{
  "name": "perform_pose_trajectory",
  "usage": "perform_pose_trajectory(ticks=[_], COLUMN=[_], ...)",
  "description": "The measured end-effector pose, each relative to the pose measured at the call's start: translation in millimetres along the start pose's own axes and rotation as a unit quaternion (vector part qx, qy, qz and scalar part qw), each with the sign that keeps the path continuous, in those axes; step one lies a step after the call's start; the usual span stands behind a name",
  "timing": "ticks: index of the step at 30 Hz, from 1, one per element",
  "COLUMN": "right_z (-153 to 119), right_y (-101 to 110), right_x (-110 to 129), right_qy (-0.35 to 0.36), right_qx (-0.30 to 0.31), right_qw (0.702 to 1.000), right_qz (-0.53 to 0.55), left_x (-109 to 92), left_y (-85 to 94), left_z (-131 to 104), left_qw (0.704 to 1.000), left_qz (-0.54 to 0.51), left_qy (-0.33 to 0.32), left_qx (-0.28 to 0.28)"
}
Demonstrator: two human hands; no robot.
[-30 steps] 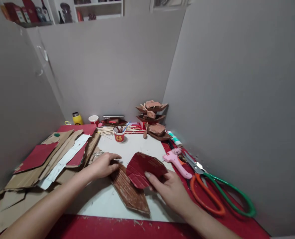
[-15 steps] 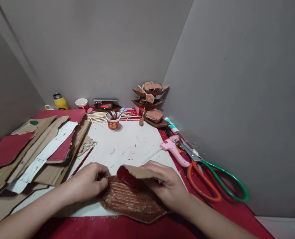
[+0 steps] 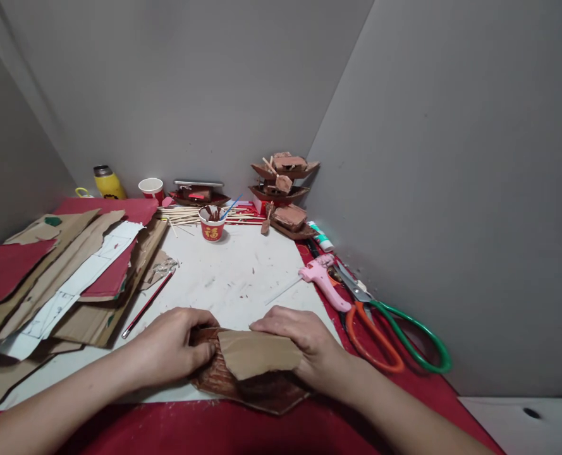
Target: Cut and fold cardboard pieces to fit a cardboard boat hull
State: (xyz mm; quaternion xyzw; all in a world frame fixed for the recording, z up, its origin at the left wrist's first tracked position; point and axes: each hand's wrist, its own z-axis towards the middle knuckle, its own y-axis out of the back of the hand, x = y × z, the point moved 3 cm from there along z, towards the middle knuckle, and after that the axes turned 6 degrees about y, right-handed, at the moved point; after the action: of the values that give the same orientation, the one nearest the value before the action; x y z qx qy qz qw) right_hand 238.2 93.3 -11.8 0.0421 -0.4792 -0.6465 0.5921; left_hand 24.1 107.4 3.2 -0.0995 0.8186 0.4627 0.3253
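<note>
A brown-painted cardboard boat (image 3: 214, 379) lies at the front of the white sheet, its deck streaked with lengthwise ridges. My left hand (image 3: 179, 347) is closed on the boat's left end, thumb inside and fingers around the rim. Over the middle and right of the boat, a torn-edged piece of cardboard (image 3: 259, 355) shows its plain tan side. My right hand (image 3: 304, 344) grips that piece at its right end, with fingers along the far edge. The hand and the piece hide much of the boat's right part.
Cardboard scraps (image 3: 86, 272) are piled at left, beside a dark red pencil (image 3: 148, 303). A pink glue gun (image 3: 325, 284) and large scissors (image 3: 385, 319) lie at right. Behind are a paint cup (image 3: 212, 229), thin sticks (image 3: 181, 217) and stacked brown boats (image 3: 285, 189).
My right hand has lowered the cardboard piece onto the boat and turned it so its tan face shows. My left hand stays on the boat's left end. The view has shifted slightly.
</note>
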Motion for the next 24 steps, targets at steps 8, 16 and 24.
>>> perform_pose_trajectory(ticks=[8, 16, 24], right_z=[3.4, 5.9, 6.4], right_y=[2.0, 2.2, 6.7], right_x=[3.1, -0.9, 5.8], right_qy=[0.004, -0.084, -0.064], right_qx=[0.024, 0.053, 0.072], right_qw=[1.0, 0.995, 0.995], right_qz=[-0.017, 0.018, 0.01], left_x=[-9.2, -17.0, -19.3], left_y=[-1.5, -6.3, -1.9], left_z=[10.2, 8.2, 4.8], left_qw=[0.998, 0.992, 0.993], left_qz=[0.063, 0.124, 0.112], left_qy=[-0.01, -0.021, -0.026], left_qx=[0.009, -0.025, 0.001])
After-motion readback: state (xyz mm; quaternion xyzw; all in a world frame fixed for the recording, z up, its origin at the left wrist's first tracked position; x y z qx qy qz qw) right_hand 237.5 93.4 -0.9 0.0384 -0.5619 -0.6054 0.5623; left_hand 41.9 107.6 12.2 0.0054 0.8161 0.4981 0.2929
